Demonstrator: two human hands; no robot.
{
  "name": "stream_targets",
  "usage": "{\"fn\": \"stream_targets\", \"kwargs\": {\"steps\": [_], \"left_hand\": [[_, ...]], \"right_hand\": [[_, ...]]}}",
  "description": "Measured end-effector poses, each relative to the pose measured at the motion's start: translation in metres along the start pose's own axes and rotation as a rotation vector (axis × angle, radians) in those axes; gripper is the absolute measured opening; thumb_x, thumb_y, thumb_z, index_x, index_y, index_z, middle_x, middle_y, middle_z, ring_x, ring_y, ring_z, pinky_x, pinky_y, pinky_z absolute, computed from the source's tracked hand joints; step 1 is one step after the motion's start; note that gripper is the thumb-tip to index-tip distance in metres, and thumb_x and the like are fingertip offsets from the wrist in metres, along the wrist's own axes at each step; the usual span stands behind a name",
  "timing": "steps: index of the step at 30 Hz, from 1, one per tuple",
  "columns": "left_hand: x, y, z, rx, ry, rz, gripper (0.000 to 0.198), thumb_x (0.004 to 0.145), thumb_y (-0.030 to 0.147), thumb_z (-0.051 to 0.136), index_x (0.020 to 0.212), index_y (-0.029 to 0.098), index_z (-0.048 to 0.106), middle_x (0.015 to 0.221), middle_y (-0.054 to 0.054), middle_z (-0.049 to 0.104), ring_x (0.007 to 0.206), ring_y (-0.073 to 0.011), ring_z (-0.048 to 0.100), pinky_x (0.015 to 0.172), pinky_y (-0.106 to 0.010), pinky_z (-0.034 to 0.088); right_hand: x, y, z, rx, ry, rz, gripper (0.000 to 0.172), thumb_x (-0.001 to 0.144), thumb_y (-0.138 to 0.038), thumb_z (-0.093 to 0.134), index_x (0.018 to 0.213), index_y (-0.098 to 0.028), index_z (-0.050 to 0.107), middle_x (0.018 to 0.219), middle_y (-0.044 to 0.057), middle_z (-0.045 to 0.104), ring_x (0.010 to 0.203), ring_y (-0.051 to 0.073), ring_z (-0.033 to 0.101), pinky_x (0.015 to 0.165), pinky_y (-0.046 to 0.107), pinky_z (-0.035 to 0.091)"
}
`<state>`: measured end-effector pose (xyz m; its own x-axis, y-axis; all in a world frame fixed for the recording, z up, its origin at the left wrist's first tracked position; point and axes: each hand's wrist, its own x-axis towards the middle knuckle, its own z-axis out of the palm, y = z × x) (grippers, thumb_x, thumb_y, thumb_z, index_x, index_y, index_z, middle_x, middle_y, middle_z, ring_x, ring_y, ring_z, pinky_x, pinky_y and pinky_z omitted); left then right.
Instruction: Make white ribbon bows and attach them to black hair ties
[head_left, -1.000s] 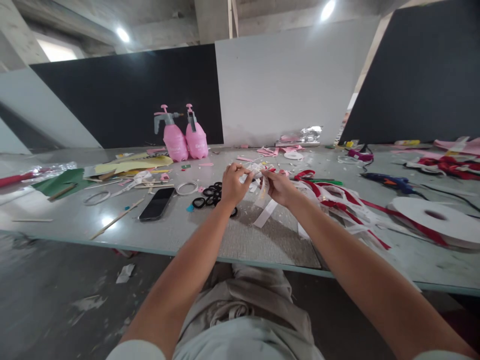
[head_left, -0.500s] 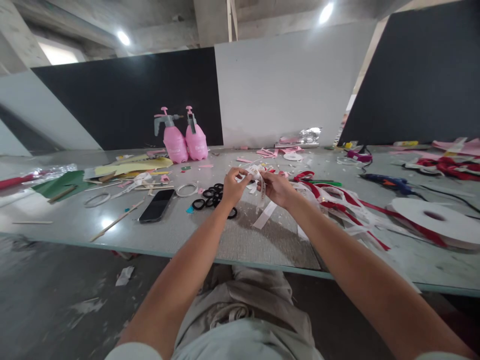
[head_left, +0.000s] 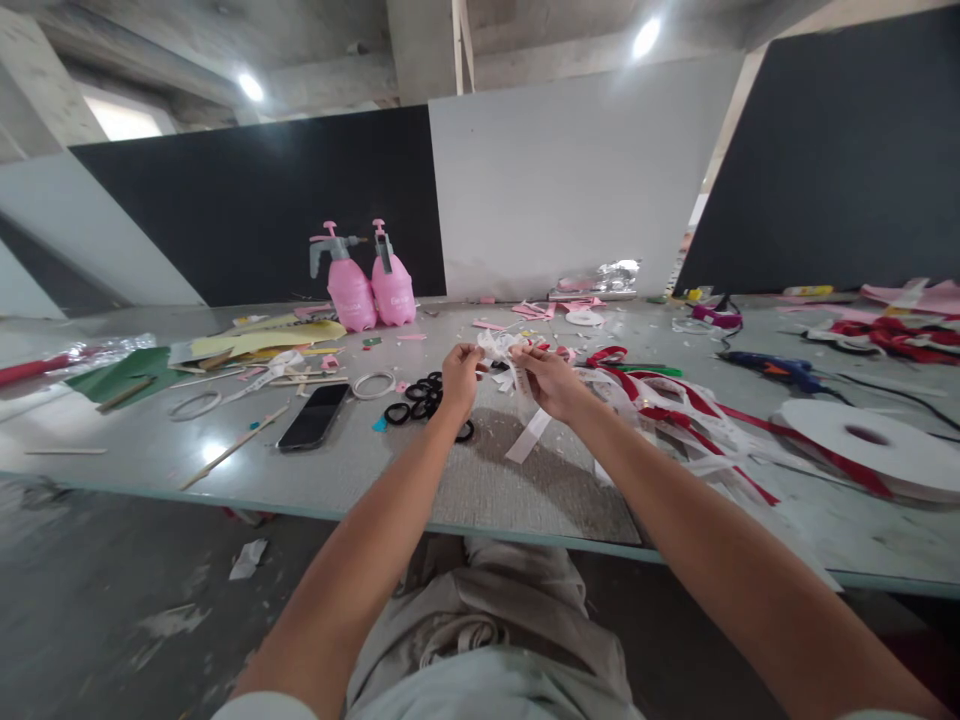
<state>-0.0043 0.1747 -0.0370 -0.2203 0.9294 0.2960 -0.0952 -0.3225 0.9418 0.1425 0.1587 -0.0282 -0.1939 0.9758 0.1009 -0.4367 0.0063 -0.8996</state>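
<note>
A loosely looped bow of thin white printed ribbon (head_left: 495, 346) is held up near the centre of the frame, between the person's two bare hands. The right hand (head_left: 551, 382) has its thumb and fingertips closed together on the bow's right side, and a ribbon tail hangs below that pinch. The left hand (head_left: 461, 382) is at the bow's left edge with its fingers curled and nearly closed; the loops are small and blurred here, so I cannot tell whether it grips the ribbon or only touches it.

Below the hands, a flat strip of white ribbon (head_left: 529, 437) lies slanted over a grey-brown textured mat (head_left: 517, 490). Just beside the left wrist is a cluster of black rings (head_left: 424, 407), and further left a black smartphone (head_left: 315, 416) lies face up. Right of centre, tangled red and white ribbons (head_left: 679, 402) spread beside the right forearm towards a large white disc-shaped spool (head_left: 904, 458) at the right edge. A dark blue glue gun (head_left: 776, 370) lies behind them. Two pink spray bottles with grey nozzles (head_left: 372, 292) stand upright at the upper left of centre.
</note>
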Motion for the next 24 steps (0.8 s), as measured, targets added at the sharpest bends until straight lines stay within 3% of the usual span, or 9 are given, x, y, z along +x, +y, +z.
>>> {"fn": "stream_targets", "kwargs": {"steps": [4, 8, 11, 13, 16, 20, 24], "left_hand": [[-0.002, 0.001, 0.0, -0.095, -0.031, -0.018, 0.022, 0.076, 0.035, 0.062, 0.078, 0.018, 0.049, 0.071, 0.002, 0.056, 0.057, -0.009, 0.059, 0.052, -0.02, 0.046], [-0.001, -0.001, 0.0, -0.041, -0.051, 0.05, 0.023, 0.078, 0.036, 0.061, 0.08, 0.018, 0.048, 0.067, 0.003, 0.055, 0.051, -0.0084, 0.056, 0.049, -0.021, 0.048], [0.0, -0.002, -0.001, 0.04, -0.061, 0.122, 0.022, 0.078, 0.036, 0.061, 0.08, 0.018, 0.049, 0.068, 0.002, 0.056, 0.05, -0.0087, 0.056, 0.048, -0.022, 0.048], [-0.001, -0.002, -0.001, 0.066, -0.062, 0.144, 0.023, 0.078, 0.037, 0.062, 0.08, 0.018, 0.048, 0.068, 0.002, 0.056, 0.049, -0.0086, 0.056, 0.047, -0.021, 0.047], [-0.001, -0.002, -0.001, 0.091, -0.067, 0.163, 0.024, 0.079, 0.038, 0.062, 0.079, 0.018, 0.047, 0.065, 0.003, 0.055, 0.046, -0.0083, 0.053, 0.045, -0.021, 0.044], [0.001, -0.004, -0.001, 0.108, -0.075, 0.193, 0.024, 0.081, 0.037, 0.061, 0.077, 0.019, 0.047, 0.062, 0.004, 0.052, 0.044, -0.0073, 0.05, 0.044, -0.02, 0.041], [0.003, -0.006, -0.001, 0.09, -0.063, 0.194, 0.025, 0.08, 0.04, 0.062, 0.078, 0.019, 0.048, 0.063, 0.004, 0.054, 0.043, -0.0071, 0.048, 0.042, -0.02, 0.039]], "right_hand": [[-0.002, 0.004, 0.003, -0.11, 0.017, 0.026, 0.032, 0.06, -0.036, 0.08, 0.081, -0.019, 0.062, 0.065, -0.005, 0.059, 0.053, 0.007, 0.052, 0.047, 0.017, 0.041], [-0.006, 0.003, 0.006, -0.27, 0.022, -0.005, 0.03, 0.069, -0.043, 0.073, 0.087, -0.021, 0.062, 0.066, -0.004, 0.059, 0.051, 0.008, 0.052, 0.042, 0.018, 0.043], [-0.006, 0.003, 0.007, -0.416, 0.005, -0.087, 0.033, 0.065, -0.034, 0.078, 0.092, -0.021, 0.062, 0.065, -0.003, 0.058, 0.05, 0.009, 0.053, 0.037, 0.019, 0.045], [-0.004, 0.003, 0.007, -0.491, 0.015, -0.126, 0.027, 0.063, -0.025, 0.078, 0.084, -0.019, 0.062, 0.063, -0.002, 0.058, 0.048, 0.009, 0.052, 0.036, 0.019, 0.045], [0.001, 0.004, 0.005, -0.52, 0.017, -0.103, 0.012, 0.072, -0.025, 0.067, 0.067, -0.017, 0.059, 0.062, 0.001, 0.06, 0.048, 0.01, 0.054, 0.039, 0.021, 0.047], [0.005, 0.002, -0.002, -0.576, 0.053, -0.074, 0.01, 0.076, -0.026, 0.06, 0.07, -0.018, 0.061, 0.065, 0.003, 0.063, 0.048, 0.011, 0.054, 0.044, 0.023, 0.044], [0.003, -0.002, -0.006, -0.878, 0.268, -0.406, 0.01, 0.072, -0.024, 0.064, 0.081, -0.02, 0.063, 0.075, 0.002, 0.064, 0.061, 0.012, 0.053, 0.057, 0.023, 0.041]]}}
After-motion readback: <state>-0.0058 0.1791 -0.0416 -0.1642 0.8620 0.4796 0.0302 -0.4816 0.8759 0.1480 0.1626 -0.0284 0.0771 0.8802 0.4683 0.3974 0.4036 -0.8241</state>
